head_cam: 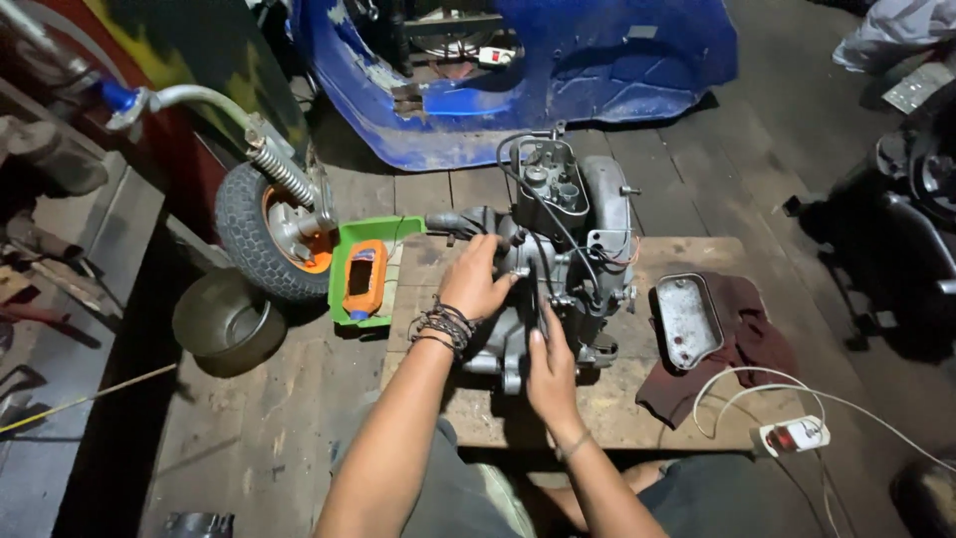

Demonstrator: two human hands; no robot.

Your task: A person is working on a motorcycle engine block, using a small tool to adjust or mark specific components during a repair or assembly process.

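A grey metal engine (563, 264) sits in the middle of the frame on a low wooden worktop (687, 254), its black cables looping over the top. The person's left hand (476, 279), with dark beaded bands at the wrist, lies on the engine's left side, fingers curled around a part there; how tightly it grips cannot be told. The right hand (551, 371) rests against the engine's lower front, fingers pointing up and close together, pressed onto the casing beside a black cable; whether it pinches anything is not clear.

To the right of the engine, a grey metal cover (687, 321) lies on a dark red rag (747, 344), apart from the engine. A white cable (737, 384) curls at lower right to a white plug block (794, 435) at the worktop's edge. Left of the worktop a green tray (344, 261) holds an orange bottle (364, 279). Beyond it, at centre left, stand a small wheel (261, 239) with an orange hub and a round metal bowl (227, 324) on the floor. A blue scooter body (597, 60) fills the top of the frame.
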